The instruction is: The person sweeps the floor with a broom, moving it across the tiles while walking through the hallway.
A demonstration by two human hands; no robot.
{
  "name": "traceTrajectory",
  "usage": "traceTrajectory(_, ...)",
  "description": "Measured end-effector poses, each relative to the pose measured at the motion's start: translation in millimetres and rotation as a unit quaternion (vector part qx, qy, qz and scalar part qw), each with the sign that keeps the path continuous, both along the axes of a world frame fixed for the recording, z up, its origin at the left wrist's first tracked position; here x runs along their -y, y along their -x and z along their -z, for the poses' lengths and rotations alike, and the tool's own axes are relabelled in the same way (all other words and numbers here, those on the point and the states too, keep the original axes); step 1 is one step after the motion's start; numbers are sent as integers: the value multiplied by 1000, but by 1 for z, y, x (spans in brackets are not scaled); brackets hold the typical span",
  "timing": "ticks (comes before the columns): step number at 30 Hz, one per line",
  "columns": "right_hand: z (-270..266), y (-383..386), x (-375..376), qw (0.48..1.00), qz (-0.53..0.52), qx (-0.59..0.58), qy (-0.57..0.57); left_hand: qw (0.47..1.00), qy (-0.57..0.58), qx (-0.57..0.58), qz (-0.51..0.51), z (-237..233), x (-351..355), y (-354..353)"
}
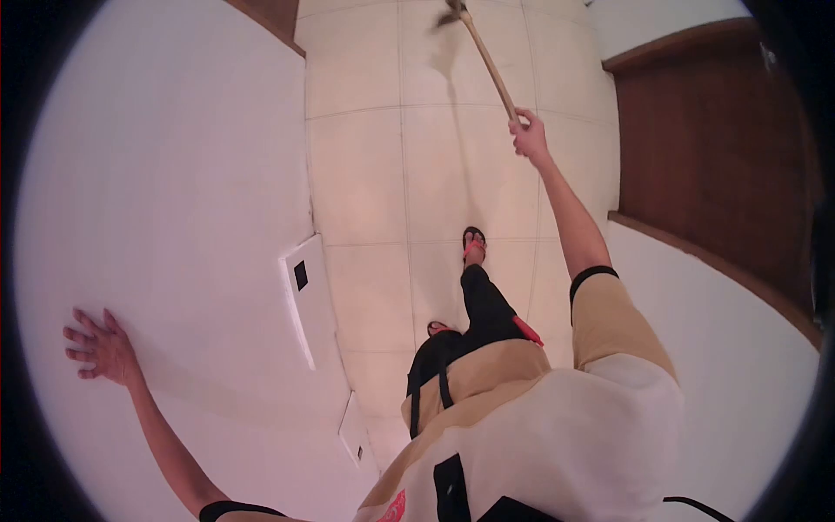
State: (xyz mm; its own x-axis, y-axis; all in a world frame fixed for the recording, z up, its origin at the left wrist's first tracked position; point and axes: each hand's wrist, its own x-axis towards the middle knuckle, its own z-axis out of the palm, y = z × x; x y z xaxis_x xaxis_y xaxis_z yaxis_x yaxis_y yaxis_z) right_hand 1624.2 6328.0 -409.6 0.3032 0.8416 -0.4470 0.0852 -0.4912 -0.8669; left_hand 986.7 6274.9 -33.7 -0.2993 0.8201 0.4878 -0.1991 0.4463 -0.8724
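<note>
My right hand is closed around the end of a long, light wooden handle. At its far end is a dark head, blurred and partly cut off by the top of the view, so I cannot tell what kind of tool it is. My right arm stretches forward over the tiled floor. On the left side, my left hand has its fingers spread and holds nothing. It overlaps the white wall in this view, with a faint shadow beside it.
Pale floor tiles run ahead between white walls. A brown door in a wooden frame is at the right. White panels with small dark squares sit low along the left wall. My sandalled foot is stepping forward.
</note>
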Motion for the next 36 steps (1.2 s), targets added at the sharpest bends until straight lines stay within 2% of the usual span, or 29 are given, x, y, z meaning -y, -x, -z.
traceTrajectory(2,-7,8,50,992,-47,114,-37,1000,-7,-4,5,2,-4,3)
traceTrajectory(3,-28,17,79,993,-64,99,-22,1000,-10,-6,21,4,-2,16)
traceTrajectory(5,-68,37,139,996,-84,26,34,999,-12,-5,32,5,0,19)
traceTrajectory(7,-93,49,184,974,-91,-132,158,1000,-15,-1,18,2,-1,11)
traceTrajectory(8,-95,50,199,959,-87,-170,207,990,39,-121,-68,5,-6,23)
traceTrajectory(9,-90,52,210,940,-84,-209,255,992,35,-103,-62,4,-7,11)
traceTrajectory(12,-37,33,223,918,-193,-113,327,999,17,-38,-22,-1,-2,-11)
traceTrajectory(14,9,-2,208,912,-192,-43,360,999,-4,22,37,-2,2,5)
traceTrajectory(15,34,-25,190,905,-205,-19,371,1000,-3,12,29,-3,1,3)
traceTrajectory(16,34,-43,162,907,-270,113,304,1000,-2,4,21,-2,0,-3)
traceTrajectory(17,58,-65,137,894,-285,190,289,1000,1,-4,13,-2,0,-9)
traceTrajectory(18,54,-73,108,910,-213,196,298,995,34,-91,-11,2,0,5)
traceTrajectory(19,63,-82,82,898,-222,282,254,982,65,-176,-36,8,0,30)
traceTrajectory(20,75,-85,68,921,-161,321,152,960,94,-259,-60,10,1,42)
traceTrajectory(22,80,-83,37,886,-139,440,-47,994,25,-89,50,3,5,15)
traceTrajectory(23,50,-76,32,950,-79,300,-29,994,-9,-3,106,-1,7,1)
traceTrajectory(24,-12,-68,32,988,-17,153,-10,997,-6,-1,81,-4,6,-9)
traceTrajectory(25,-49,-67,36,999,45,3,8,998,-1,2,57,-6,6,-18)
traceTrajectory(27,-32,-78,62,999,16,42,-28,999,24,-20,19,-3,5,-18)
traceTrajectory(29,-45,-91,82,995,-7,83,-53,996,55,-74,-13,-1,4,6)
traceTrajectory(31,-92,-98,93,990,-18,123,-70,995,7,-14,103,-1,8,-1)
traceTrajectory(32,-89,-106,119,984,-22,161,-72,987,-8,16,160,-2,13,-3)
traceTrajectory(34,-71,-121,195,970,-23,221,-97,991,18,-93,91,-3,11,2)
traceTrajectory(35,-67,-129,240,976,-17,214,-39,987,29,-147,56,-2,8,3)
traceTrajectory(36,-80,-130,285,977,-14,210,40,993,21,-89,69,-3,8,1)
